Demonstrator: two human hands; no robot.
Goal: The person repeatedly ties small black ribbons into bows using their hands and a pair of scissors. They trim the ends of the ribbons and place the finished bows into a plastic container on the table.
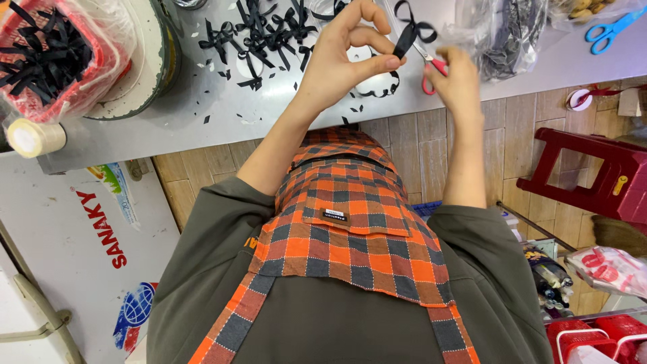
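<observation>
Above the grey worktop [168, 114], the left hand [337, 64] pinches one black ribbon bow [411, 30] between thumb and forefinger, closed at its knot; the right hand [458, 81], just beside it, is closed around one pair of red-handled scissors [431, 67]. The bow looks light, soft and floppy, best held at the knot. Beyond the grip lie a heap of finished bows [263, 30], too tangled to count, and one blue pair of scissors [610, 30].

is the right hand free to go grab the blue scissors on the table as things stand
Probably not at once: the right hand already holds red-handled scissors at the black ribbon bow pinched by the left hand. The blue scissors lie uncovered further right.
</observation>
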